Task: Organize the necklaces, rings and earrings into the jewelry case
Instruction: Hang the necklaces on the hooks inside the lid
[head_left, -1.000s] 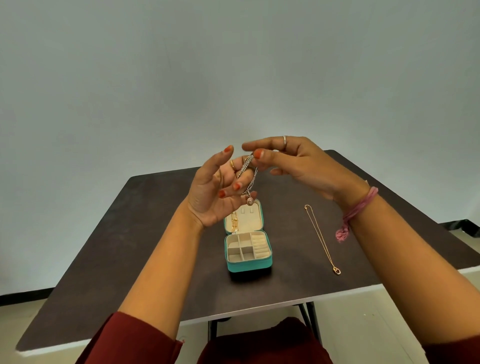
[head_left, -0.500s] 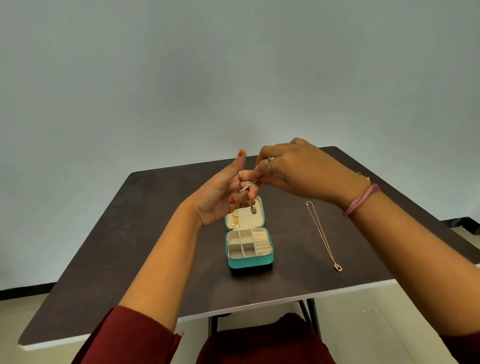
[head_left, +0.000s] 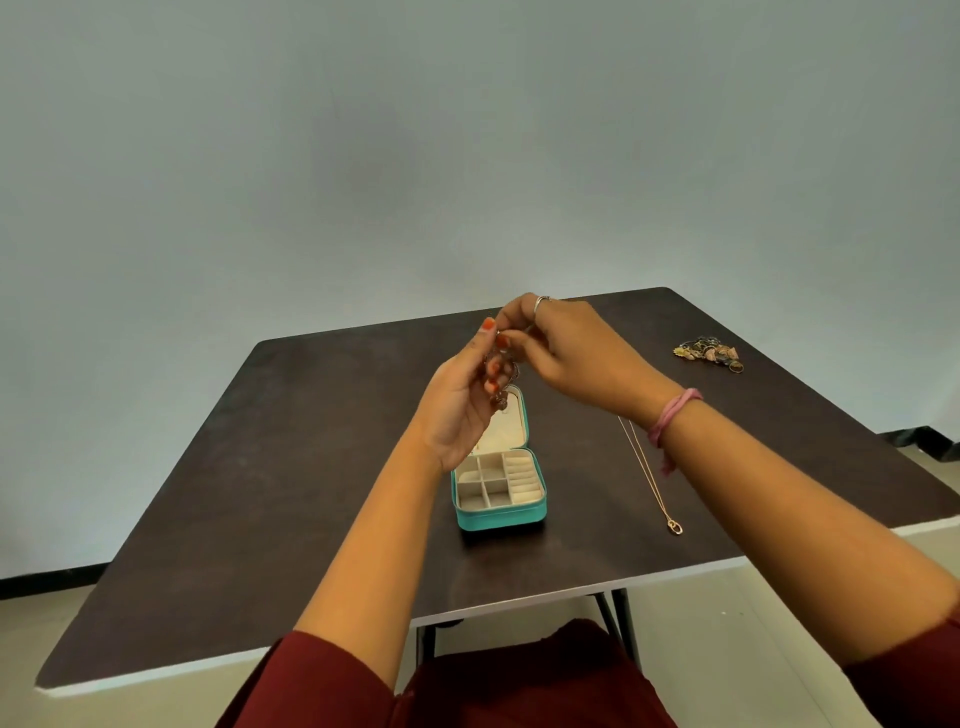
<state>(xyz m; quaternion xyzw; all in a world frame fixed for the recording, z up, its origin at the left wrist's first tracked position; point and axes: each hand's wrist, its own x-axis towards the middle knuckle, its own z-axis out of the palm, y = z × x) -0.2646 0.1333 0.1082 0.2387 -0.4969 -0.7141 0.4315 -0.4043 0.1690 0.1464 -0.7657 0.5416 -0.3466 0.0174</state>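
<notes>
The left hand (head_left: 462, 410) is raised above the far edge of the teal jewelry case (head_left: 500, 514), palm turned right, its fingers curled round a bunched chain necklace (head_left: 503, 371) whose pendant end dangles just over the case's open lid. Touching it from the right, the right hand (head_left: 569, 358) pinches the upper part of the same chain between thumb and fingertips. So the chain runs roughly top to bottom between the two grips, and the case lies straight below and a little nearer than both hands; the left hand is the closer one to it. The compartments look unfilled, though the left wrist covers the lid's left part. How the chain is wound, and its clasp, are too small and blurred to make out. Further right, a thin gold necklace (head_left: 647, 470) lies stretched near-to-far on the table (head_left: 260, 467), its far end hidden by the right wrist, and a small heap of jewelry (head_left: 709, 353) sits at the far right
</notes>
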